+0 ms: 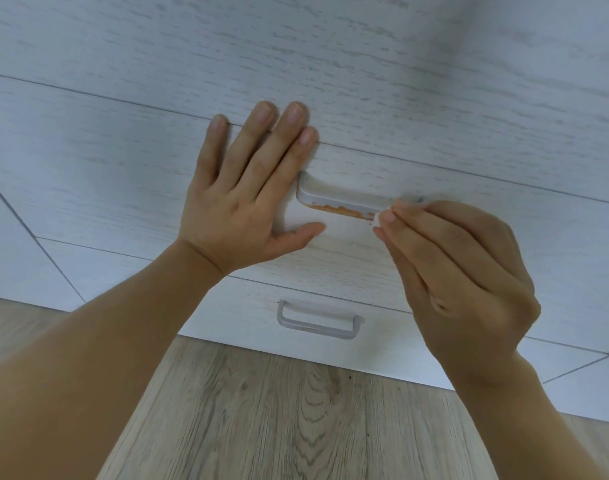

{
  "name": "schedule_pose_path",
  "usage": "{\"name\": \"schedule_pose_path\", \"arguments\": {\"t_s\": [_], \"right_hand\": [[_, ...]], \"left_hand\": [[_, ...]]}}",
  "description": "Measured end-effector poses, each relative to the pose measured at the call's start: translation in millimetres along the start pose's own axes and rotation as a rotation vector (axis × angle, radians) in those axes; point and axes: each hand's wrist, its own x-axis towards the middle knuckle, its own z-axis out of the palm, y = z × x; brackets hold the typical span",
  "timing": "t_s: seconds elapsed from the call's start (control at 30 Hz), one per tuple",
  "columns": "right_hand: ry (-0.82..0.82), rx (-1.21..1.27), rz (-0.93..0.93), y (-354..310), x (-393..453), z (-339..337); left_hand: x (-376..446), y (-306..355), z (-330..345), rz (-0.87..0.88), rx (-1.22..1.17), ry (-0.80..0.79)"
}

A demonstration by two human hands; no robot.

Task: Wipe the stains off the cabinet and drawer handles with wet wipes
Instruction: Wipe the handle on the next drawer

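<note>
A white drawer handle sits on the middle drawer front, with an orange stain smeared along its lower edge. My left hand lies flat on the drawer front just left of the handle, fingers straight and spread. My right hand pinches a small folded white wet wipe between thumb and fingertips. The wipe touches the handle's right end, beside the stain. Most of the wipe is hidden inside my fingers.
A second grey-white handle sits on the drawer below, with no stain showing. Pale wood-grain cabinet fronts fill the upper view. A wood-look floor lies beneath them.
</note>
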Motion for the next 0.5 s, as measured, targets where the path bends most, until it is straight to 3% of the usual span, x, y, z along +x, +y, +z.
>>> {"name": "schedule_pose_path", "arguments": {"t_s": [0.5], "right_hand": [[-0.001, 0.015, -0.037, 0.6, 2.4, 2.9]], "left_hand": [[-0.1, 0.1, 0.8, -0.005, -0.021, -0.009]]}}
